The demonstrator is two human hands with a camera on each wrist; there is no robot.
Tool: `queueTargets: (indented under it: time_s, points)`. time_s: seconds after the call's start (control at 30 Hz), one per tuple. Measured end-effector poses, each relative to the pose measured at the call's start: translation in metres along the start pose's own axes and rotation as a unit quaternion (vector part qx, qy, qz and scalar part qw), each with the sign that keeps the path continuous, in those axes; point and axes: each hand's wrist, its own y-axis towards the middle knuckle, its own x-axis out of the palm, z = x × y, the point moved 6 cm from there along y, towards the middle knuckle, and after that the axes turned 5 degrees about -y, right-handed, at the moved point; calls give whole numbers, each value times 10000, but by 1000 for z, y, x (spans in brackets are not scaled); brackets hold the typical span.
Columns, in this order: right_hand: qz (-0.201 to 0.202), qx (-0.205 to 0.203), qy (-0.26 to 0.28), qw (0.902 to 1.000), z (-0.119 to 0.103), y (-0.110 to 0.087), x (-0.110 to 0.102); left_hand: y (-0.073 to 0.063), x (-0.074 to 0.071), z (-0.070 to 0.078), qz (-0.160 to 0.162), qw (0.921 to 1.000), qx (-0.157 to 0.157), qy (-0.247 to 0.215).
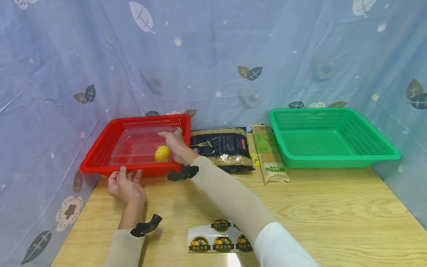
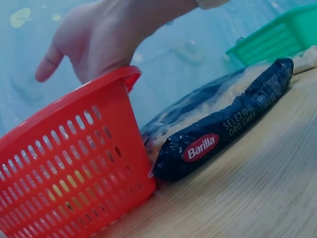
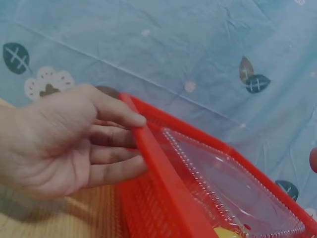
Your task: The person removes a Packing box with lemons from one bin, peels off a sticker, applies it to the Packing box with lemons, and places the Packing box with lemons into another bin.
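My left hand (image 1: 126, 187) is pinching the red basket (image 1: 155, 170), my right hand (image 1: 175, 143) is reaching in near the lemon (image 1: 162, 153), its grip I cannot tell

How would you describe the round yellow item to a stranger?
On the wooden table, find the red basket at the left. Inside, near its front right corner, beside the right hand, is the round yellow item. Its yellow colour sets it apart from the clear plastic there.
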Motion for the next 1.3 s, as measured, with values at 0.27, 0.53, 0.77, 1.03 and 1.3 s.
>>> queueTargets:
  time_s: [0.27, 0.53, 0.77, 1.03, 1.3]
  points:
    - [214, 382, 395, 9983, 7, 13, 3, -1, 1, 2, -38, 10000, -7, -67]
    - [393, 742, -698, 9940, 17, 22, 3, -1, 1, 4, -57, 9999, -81, -86]
    - [448, 444, -1599, 9851, 16, 26, 5, -1, 2, 4, -72, 9999, -89, -118]
    - [288, 576, -1414, 9879, 17, 31, 4, -2, 5, 3, -139, 9998, -100, 49]
    - [378, 572, -1097, 9916, 19, 30, 3, -3, 2, 3, -53, 9996, -191, 183]
